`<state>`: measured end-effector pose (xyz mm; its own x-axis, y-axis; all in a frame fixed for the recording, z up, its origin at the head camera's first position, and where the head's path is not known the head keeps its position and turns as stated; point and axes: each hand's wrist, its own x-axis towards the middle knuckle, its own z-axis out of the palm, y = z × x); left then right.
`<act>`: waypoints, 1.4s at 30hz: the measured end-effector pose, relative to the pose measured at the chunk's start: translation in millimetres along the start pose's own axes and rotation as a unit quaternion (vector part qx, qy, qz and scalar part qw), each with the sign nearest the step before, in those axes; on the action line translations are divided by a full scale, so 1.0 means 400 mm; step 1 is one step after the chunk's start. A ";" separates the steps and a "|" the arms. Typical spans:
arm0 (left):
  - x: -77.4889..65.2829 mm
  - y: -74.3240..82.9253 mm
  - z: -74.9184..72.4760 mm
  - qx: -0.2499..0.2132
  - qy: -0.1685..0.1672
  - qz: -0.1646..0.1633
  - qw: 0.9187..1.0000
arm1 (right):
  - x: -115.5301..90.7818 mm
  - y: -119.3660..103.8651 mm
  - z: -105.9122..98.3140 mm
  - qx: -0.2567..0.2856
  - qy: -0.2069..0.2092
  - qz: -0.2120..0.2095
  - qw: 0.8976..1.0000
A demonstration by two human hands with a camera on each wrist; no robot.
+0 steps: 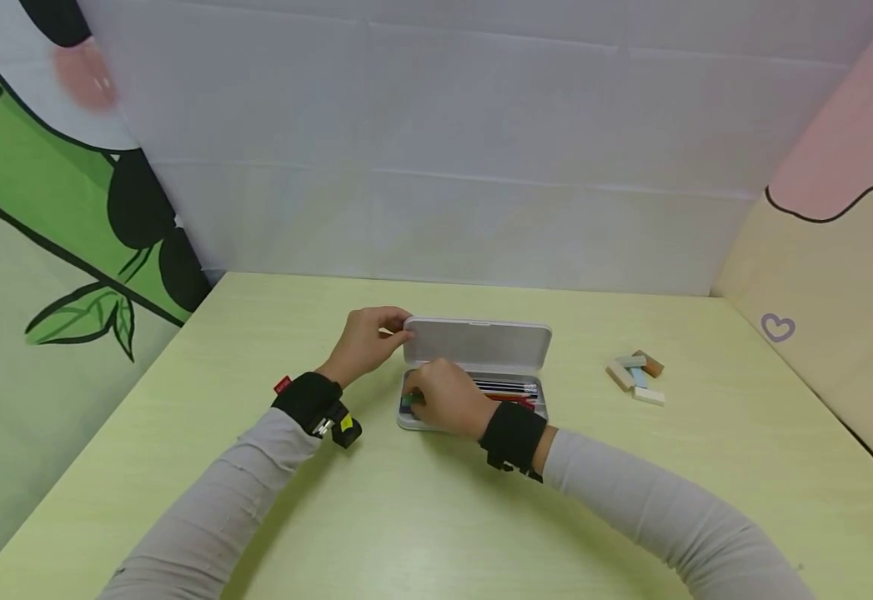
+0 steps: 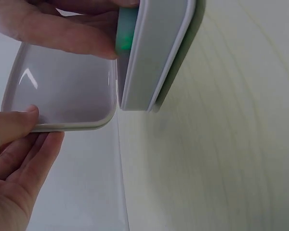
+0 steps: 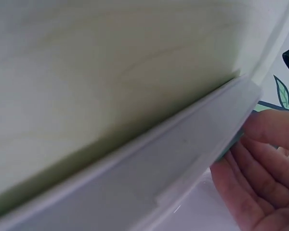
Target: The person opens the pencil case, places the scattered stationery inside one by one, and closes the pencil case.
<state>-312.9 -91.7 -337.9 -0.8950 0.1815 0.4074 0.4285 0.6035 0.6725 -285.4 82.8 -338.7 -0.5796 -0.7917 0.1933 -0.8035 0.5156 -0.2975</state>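
Note:
A white pencil case (image 1: 410, 423) lies on the table with its lid (image 1: 477, 345) raised. My left hand (image 1: 367, 343) pinches the lid's left edge between thumb and fingers, as the left wrist view also shows. Over the left part of the case, my right hand (image 1: 453, 400) has its fingers curled round a small green block (image 2: 126, 33), whose kind I cannot tell. Striped pencils (image 1: 507, 387) and a red pencil (image 1: 522, 401) lie in the case, partly hidden behind the right hand.
To the right of the case, several small blocks (image 1: 637, 377) in wood tones, pale blue and white lie in a loose pile on the pale yellow table (image 1: 421, 517). A white backdrop (image 1: 451, 167) stands behind, with printed panels at both sides.

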 end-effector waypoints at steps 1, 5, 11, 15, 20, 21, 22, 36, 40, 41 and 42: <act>0.001 0.000 0.001 0.001 0.000 0.001 1.000 | 0.000 0.002 0.000 -0.002 0.001 -0.003 1.000; 0.001 0.000 0.000 0.002 0.002 0.003 1.000 | 0.001 0.012 -0.001 0.005 0.005 -0.024 1.000; 0.000 -0.006 0.001 0.004 0.001 0.001 1.000 | -0.003 0.028 0.000 0.038 -0.008 -0.028 0.999; 0.001 -0.003 0.007 0.000 -0.005 -0.001 1.000 | -0.018 0.046 -0.011 0.056 -0.030 -0.019 0.998; 0.004 -0.002 0.012 -0.010 -0.019 -0.006 1.000 | -0.064 0.080 -0.063 0.063 -0.029 0.021 0.997; 0.005 -0.003 0.011 -0.010 -0.020 -0.010 1.000 | -0.074 0.088 -0.077 0.064 -0.026 0.033 0.997; 0.004 -0.004 0.010 -0.009 -0.020 -0.013 1.000 | -0.086 0.096 -0.090 0.063 -0.024 0.048 0.997; 0.005 0.004 -0.009 0.001 -0.022 -0.022 1.000 | -0.296 0.268 -0.254 0.020 0.065 0.135 0.989; 0.003 0.006 -0.010 0.004 -0.021 -0.026 0.999 | -0.334 0.314 -0.289 0.003 0.082 0.180 0.980; 0.002 0.006 -0.009 0.003 -0.021 -0.026 0.999 | -0.342 0.324 -0.295 -0.003 0.083 0.190 0.978; 0.000 0.006 -0.009 0.003 -0.021 -0.026 0.999 | -0.350 0.334 -0.299 -0.004 0.083 0.201 0.976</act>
<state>-311.7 -93.0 -334.2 -0.9206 0.1823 0.3454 0.3806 0.6172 0.6887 -327.7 301.7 -293.6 -0.8617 -0.4614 0.2111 -0.5074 0.7765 -0.3737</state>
